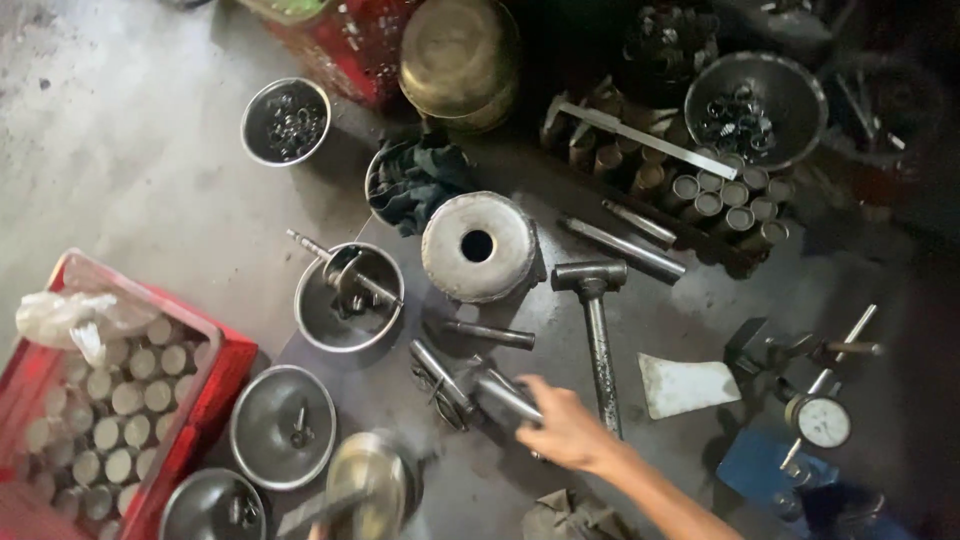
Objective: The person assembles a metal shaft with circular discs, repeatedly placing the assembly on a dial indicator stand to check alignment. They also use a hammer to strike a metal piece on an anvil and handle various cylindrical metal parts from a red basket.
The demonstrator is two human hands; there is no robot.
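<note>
I look down at a grey concrete floor covered with metal parts. The largest thing is the red plastic crate at the left, filled with short pale metal cylinders standing on end, with a white plastic bag lying on its upper corner. Near the middle stands a thick round steel block with a hole in its centre, and just right of it lies a steel hammer, its handle pointing down toward me. Several steel bowls stand between the crate and the block; one bowl holds a threaded rod.

My right hand comes in from the lower right and its fingers are closed around a metal cylinder, which lies low on the floor just left of the hammer handle. At the bottom edge my left hand is blurred; it seems to hold a round brass-coloured piece, but I cannot tell how its fingers are set.

At the right a dial gauge stands on its stand.
</note>
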